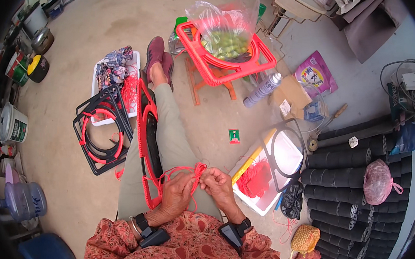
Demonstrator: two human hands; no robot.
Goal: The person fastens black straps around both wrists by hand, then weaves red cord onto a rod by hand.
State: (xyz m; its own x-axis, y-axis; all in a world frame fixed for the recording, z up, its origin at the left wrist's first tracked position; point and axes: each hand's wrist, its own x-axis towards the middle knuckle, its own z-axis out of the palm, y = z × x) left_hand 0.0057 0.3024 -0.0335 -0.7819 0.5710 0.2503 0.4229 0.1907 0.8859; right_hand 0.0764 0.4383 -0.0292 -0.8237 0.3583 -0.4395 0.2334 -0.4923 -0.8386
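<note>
Over my lap, my left hand [177, 191] is closed around a looped bundle of thin red cord [198, 170]. My right hand [216, 183] pinches strands of the same cord with thumb and fingertips, close beside the left. Strands trail left from the bundle to a red-and-black plastic frame [147, 139], which leans on edge along my leg. Some loose ends hang down between my hands. Exactly how the strands run inside my fingers is hidden.
Left stand a white tray [138, 59] with cloth and red cord, and black frames [96, 169]. Right is a white bin [260, 205] holding red cord. Ahead, a red frame [212, 78] on a stool bears a bag of green fruit [227, 42]. A spray can [263, 90] stands nearby.
</note>
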